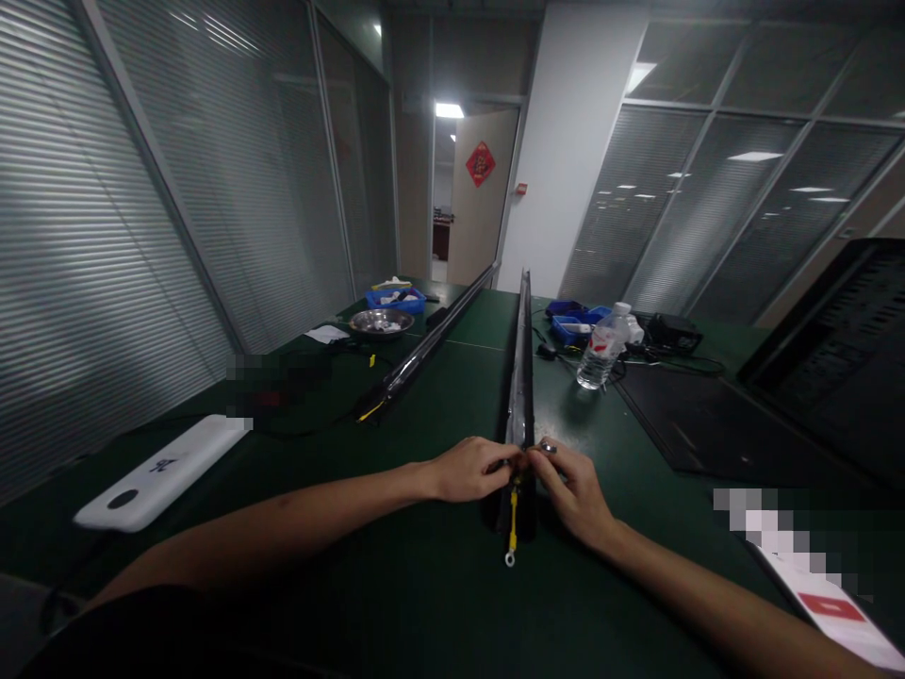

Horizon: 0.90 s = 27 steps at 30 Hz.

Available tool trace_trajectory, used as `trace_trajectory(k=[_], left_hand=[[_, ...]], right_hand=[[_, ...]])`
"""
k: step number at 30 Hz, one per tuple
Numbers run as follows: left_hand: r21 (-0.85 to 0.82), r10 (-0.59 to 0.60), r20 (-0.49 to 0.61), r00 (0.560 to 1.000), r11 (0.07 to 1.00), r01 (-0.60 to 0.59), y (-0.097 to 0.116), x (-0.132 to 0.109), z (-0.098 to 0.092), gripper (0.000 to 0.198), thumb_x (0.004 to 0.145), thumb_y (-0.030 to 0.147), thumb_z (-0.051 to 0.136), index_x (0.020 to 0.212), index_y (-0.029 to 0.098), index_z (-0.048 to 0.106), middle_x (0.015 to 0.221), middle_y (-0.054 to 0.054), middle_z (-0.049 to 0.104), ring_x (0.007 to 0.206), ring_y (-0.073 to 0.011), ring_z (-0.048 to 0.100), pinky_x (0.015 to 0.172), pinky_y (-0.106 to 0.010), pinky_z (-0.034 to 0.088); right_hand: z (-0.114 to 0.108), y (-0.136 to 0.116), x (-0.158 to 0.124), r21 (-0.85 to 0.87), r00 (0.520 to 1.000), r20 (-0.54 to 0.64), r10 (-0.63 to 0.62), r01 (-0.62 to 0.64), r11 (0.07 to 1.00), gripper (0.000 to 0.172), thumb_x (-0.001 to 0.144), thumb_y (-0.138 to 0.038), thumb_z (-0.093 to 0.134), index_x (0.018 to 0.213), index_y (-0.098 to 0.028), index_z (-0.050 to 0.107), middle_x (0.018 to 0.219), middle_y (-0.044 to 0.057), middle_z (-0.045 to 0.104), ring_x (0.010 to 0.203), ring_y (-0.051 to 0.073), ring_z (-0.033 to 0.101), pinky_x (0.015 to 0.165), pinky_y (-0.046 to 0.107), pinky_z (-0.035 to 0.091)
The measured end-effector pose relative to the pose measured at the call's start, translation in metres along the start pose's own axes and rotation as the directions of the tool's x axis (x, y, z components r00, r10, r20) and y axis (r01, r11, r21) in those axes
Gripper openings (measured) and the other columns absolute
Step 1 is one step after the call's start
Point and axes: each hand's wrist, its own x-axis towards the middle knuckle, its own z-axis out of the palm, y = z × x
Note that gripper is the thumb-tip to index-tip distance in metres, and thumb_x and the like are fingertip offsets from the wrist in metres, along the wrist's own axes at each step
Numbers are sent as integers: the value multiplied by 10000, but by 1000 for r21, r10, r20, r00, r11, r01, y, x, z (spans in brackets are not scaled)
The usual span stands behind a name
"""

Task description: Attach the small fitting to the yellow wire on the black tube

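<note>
A long black rail (pixel 521 377) with a shiny, clear-looking strip along its top runs away from me down the table. My left hand (pixel 472 469) is closed at the left side of its near end. From the right, my right hand (pixel 576 492) pinches at the same spot, its fingertips almost meeting the left ones. What lies between the fingertips is too small and dark to make out. Below them, a yellow wire (pixel 514 519) sticks out toward me, tipped with a metal ring terminal (pixel 510 558).
A second long black rail (pixel 442 330) lies to the left, with a yellow wire end. Around it are a metal bowl (pixel 382 323), a blue basket (pixel 396 300) and a white panel (pixel 159 473). On the right are a water bottle (pixel 603 349), a black mat (pixel 697 415) and a dark monitor (pixel 834 358).
</note>
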Motion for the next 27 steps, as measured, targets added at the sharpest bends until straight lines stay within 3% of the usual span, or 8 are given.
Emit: trace_trajectory(k=[12, 20, 27], left_hand=[[27, 4, -19, 1000, 1000, -4, -3, 0, 3, 85, 968, 163, 506, 951, 172, 588, 808, 0, 606, 676, -130, 550, 630, -211, 380], [-22, 24, -24, 999, 999, -25, 3, 0, -1, 106, 952, 124, 511, 993, 161, 602, 874, -7, 616, 705, -121, 537, 642, -205, 387], [-25, 33, -20, 999, 999, -33, 2, 0, 0, 112, 961, 125, 506, 1011, 159, 599, 893, -12, 625, 723, -123, 556, 661, -204, 405]], right_hand=[[1, 1, 0, -17, 1000, -21, 2, -2, 1000, 306, 1047, -307, 490, 805, -183, 629, 752, 28, 601, 660, 164, 577, 617, 277, 439], [-1, 1, 4, 67, 998, 46, -48, 44, 997, 303, 1062, -279, 460, 851, -194, 660, 805, 34, 623, 720, 171, 596, 660, 280, 452], [-1, 4, -1, 16, 999, -6, -34, 34, 999, 281, 1056, -267, 476, 855, -184, 655, 775, 19, 588, 680, 155, 559, 629, 270, 416]])
